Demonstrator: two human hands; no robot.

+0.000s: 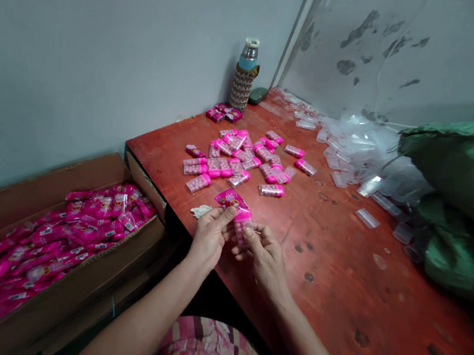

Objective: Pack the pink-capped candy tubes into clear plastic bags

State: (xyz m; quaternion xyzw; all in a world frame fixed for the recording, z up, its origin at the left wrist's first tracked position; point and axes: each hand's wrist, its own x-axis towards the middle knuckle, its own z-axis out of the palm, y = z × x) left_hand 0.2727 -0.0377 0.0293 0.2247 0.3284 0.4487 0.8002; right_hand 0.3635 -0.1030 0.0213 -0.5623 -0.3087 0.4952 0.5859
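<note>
My left hand (210, 235) pinches the upper part of a small clear container of pink candies (244, 223), where a printed pink label (231, 197) shows. At the container's lower end, the thumb and fingers of my right hand (266, 255) are closed on it. Both hands are near the left edge of the red table (330, 246). Just beyond them lies a loose group of similar pink-capped containers (235, 166). A crumpled whitish scrap (202, 210) is beside my left hand.
On the left, a cardboard box (110, 251) holds many pink packets (81, 229). A bottle in a knitted sleeve (243, 82) stands at the back beside pink packs (223, 113). Clear plastic sleeves (355, 143) and a green sack (471, 185) lie right.
</note>
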